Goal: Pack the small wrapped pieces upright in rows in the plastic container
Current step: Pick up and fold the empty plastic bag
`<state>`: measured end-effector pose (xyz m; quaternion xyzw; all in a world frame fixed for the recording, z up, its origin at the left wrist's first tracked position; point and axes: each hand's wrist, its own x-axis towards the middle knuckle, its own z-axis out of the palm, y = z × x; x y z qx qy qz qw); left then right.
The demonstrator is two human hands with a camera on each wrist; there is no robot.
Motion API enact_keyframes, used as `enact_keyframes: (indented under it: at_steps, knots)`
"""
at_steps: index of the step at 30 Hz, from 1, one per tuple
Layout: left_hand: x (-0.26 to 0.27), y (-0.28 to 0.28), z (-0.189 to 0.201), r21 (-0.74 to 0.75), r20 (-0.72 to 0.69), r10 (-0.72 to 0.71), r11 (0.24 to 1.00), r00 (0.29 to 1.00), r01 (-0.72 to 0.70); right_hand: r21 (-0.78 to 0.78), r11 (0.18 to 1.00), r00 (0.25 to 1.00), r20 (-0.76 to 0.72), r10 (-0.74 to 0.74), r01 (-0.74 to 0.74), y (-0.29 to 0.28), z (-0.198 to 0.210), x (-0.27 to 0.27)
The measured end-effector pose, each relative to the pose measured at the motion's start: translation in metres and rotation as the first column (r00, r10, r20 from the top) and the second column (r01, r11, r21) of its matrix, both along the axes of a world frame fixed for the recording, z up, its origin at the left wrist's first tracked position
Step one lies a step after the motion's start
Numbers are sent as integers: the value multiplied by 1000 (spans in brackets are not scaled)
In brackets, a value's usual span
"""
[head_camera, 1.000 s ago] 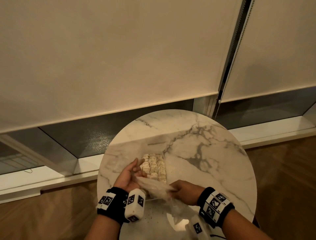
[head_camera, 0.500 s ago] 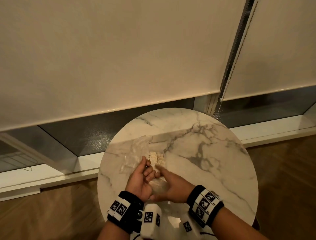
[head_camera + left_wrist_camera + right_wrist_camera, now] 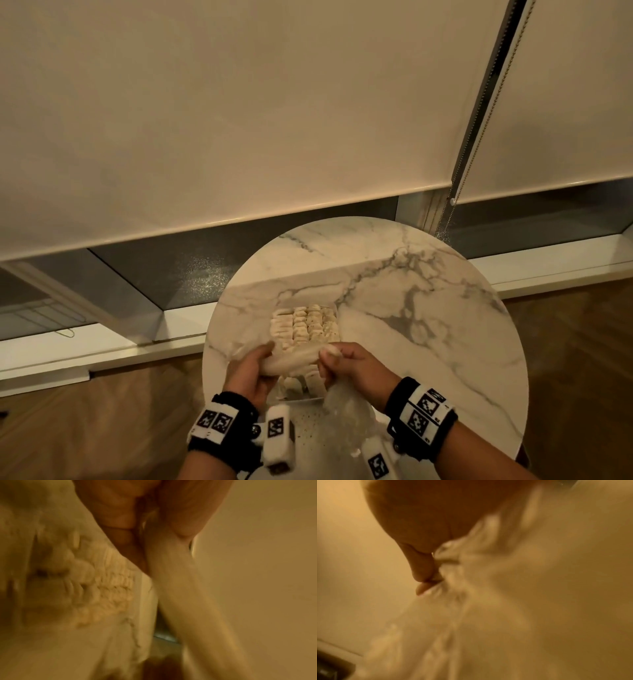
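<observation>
While both hands work just above the near end of the box, the left hand point(image 3: 251, 371) and right hand point(image 3: 346, 365) each pinch an end of a pale, crinkly clear plastic bag point(image 3: 294, 358) stretched between them. Beyond the fingers, the small cream wrapped pieces point(image 3: 305, 323) already stand upright in about four neat rows, filling the far part of the shallow clear plastic container point(image 3: 337, 310) on the round white marble worktop point(image 3: 428, 308). Near end looks only partly filled, so I'd say well over halfway, with a few left.

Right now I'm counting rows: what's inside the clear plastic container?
Inside the clear plastic container, about four rows of small pale wrapped pieces stand packed. The translucent plastic bag held by both hands covers its middle.
</observation>
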<state>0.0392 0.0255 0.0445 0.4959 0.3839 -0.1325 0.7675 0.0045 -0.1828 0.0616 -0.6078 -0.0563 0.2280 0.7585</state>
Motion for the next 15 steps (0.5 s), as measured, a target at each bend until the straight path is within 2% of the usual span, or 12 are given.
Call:
enact_keyframes:
  at_steps: [2, 5, 7, 10, 13, 15]
  knots:
    - [-9, -9, 1, 169, 28, -140, 976, 990, 134, -19, 997, 997, 36, -73, 74, -1, 1, 6]
    - [-26, -36, 19, 176, 32, -411, 900, 911, 400, -17, 992, 989, 83, -124, 126, -3, 3, 13]
    - [-34, -55, 23, 202, -43, -509, 838, 860, 506, 33, 990, 987, 77, -141, 139, -2, 3, 14]
    - [-40, -75, 13, 271, -151, -561, 768, 814, 580, 76, 982, 984, 23, -175, 172, 0, 5, 10]
    - [-38, -79, 0, 286, -62, -653, 713, 755, 640, 47, 978, 979, 29, -204, 203, 1, 4, 6]
    - [-36, -79, 1, 332, -28, -666, 697, 746, 635, 38, 973, 973, 33, -228, 227, 0, 0, 5]
